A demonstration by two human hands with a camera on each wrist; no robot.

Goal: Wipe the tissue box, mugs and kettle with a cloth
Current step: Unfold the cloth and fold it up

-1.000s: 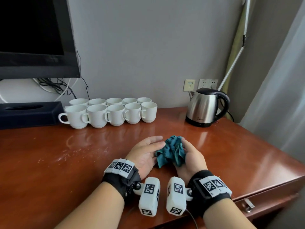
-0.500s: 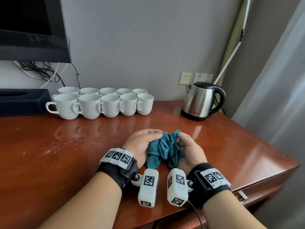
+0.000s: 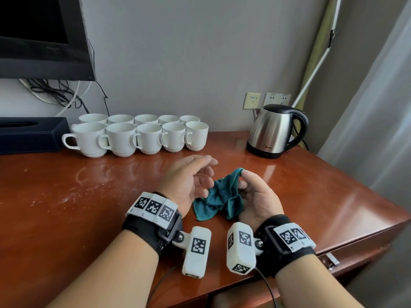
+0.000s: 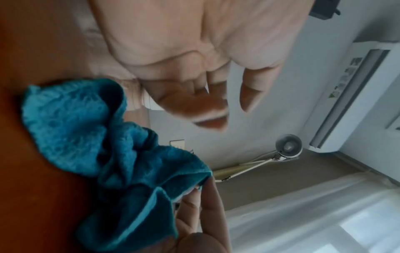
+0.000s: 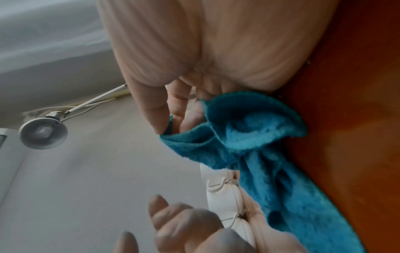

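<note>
right grip pinches teal cloth; left grip spread, holding nothing.

Dark television high and far left of the hands, tangled cables beneath it, wall sockets beyond the hands, sheer curtain to their right, desk lamp overhead, glossy wooden desk under the hands

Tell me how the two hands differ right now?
The right hand pinches the teal cloth between thumb and fingers; the left hand holds nothing. The left hand's fingers are loosely spread, the right hand's curled. Both sit low over the wooden table, each with a wrist camera.
</note>
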